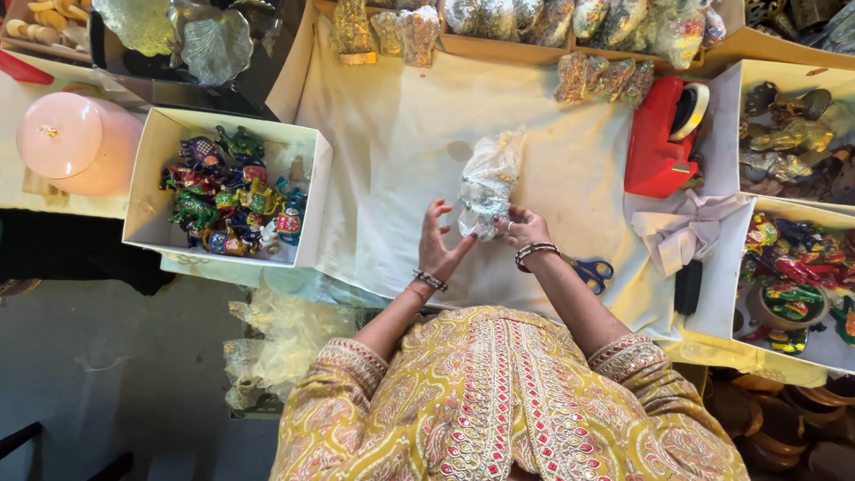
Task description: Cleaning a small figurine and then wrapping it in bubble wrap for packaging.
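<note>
Clear plastic packet [488, 184] with something small wrapped inside, held upright over the middle of the cloth-covered desk [392, 151] — lower end pinched by right hand [527, 228], likely to keep it steady. Left hand [438, 248] just beside it, fingers spread, not gripping. White box of painted figurines [227, 191] to the left, red tape dispenser [663, 134] and blue-handled scissors [592, 270] right — well apart, nothing blocking the hands.

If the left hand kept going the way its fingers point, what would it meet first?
Probably the clear packet just beside the left hand; past it only white cloth. Depth is unclear.
</note>
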